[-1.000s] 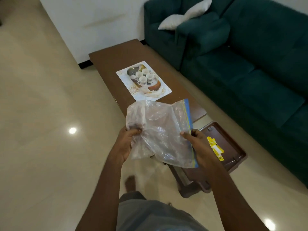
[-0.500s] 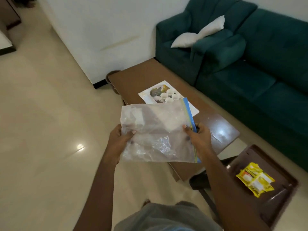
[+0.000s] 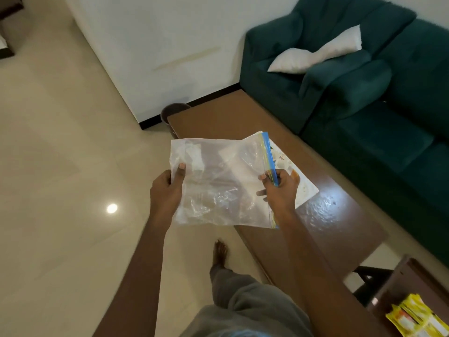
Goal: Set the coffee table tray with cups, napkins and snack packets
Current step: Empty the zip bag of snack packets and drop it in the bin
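I hold a clear plastic zip bag (image 3: 218, 181) with a blue seal strip flat in front of me, above the near left edge of the brown coffee table (image 3: 328, 227). My left hand (image 3: 167, 190) pinches its left edge. My right hand (image 3: 279, 190) pinches the blue seal edge. A printed picture sheet (image 3: 306, 188) showing cups lies on the table, mostly hidden behind the bag. A dark brown tray (image 3: 401, 288) sits at the bottom right with yellow snack packets (image 3: 418, 319) in it.
A dark green sofa (image 3: 388, 117) with a white cushion (image 3: 315, 54) runs along the right of the table. A dark round bin (image 3: 172, 113) stands at the table's far corner by the white wall. My bare foot (image 3: 220, 251) is on the glossy tile floor.
The view has swung left and closer to the table. The tray with snack packets has slid to the bottom right corner. The bag is now held flatter, still in both hands.
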